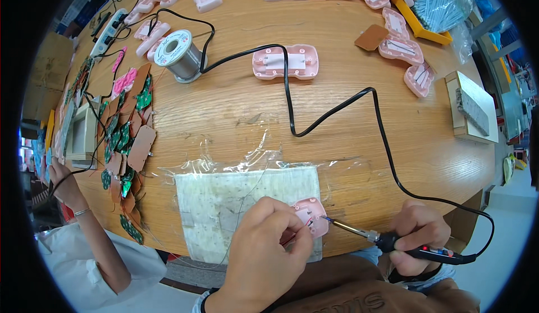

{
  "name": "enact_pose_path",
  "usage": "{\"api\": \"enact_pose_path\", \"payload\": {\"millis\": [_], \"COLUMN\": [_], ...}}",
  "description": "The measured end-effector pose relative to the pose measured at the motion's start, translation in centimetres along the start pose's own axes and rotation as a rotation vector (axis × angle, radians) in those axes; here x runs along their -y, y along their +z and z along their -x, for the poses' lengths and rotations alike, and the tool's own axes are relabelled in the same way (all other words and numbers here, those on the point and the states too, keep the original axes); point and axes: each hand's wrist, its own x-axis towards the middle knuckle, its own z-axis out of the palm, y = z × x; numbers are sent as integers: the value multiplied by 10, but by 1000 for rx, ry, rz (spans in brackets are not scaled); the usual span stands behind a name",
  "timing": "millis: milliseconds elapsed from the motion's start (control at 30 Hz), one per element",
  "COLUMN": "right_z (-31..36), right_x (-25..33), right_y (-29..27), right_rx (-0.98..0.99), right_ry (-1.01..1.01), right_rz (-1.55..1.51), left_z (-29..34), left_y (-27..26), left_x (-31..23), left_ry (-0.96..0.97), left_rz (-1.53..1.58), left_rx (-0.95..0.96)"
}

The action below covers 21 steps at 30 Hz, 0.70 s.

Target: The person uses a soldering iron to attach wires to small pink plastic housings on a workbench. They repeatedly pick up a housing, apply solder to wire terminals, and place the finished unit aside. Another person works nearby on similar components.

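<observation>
While a co-worker's arm (84, 223) hangs around at the far left edge, next to a messy pile of green and brown circuit boards (126, 139), the actual work is happening at the near edge of the wooden surface (236, 99). Moving right from the boards there's a spool of solder wire (178, 52) further back, and nearer, a pale work mat under clear plastic film (224, 200).

The left hand (269, 245) sits on that mat, fingers pinched around a small pink plastic shell (311, 215), holding it tilted up with its open side facing right. Looks like a thin strand of solder wire runs in under the fingers too, but it's too fine to say for sure.

Just right of the shell is the tip of the soldering iron (359, 233), gripped pen-style by the right hand (421, 234), fist closed around the black handle. The iron's long axis runs almost straight left-right, tip pointing left at the shell and nearly touching it, maybe touching, hard to call. So the shell lies directly left of the right hand, and the left hand already has it. The iron's black cord (337, 111) loops off far across the surface past another pink shell (285, 61), with more lined up along the far edge.
</observation>
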Motion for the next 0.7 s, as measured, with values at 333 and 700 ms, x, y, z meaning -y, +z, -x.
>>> {"api": "enact_pose_path", "payload": {"millis": [333,700], "right_z": [2,-1], "right_x": [-5,-4], "right_y": [-1,-2], "right_rx": [-15,-10], "right_ry": [9,24], "right_rz": [-3,-7], "left_z": [-1,-1], "left_y": [0,1], "left_x": [-1,-3], "left_ry": [11,-9], "left_rz": [-12,-36], "left_rx": [0,3]}}
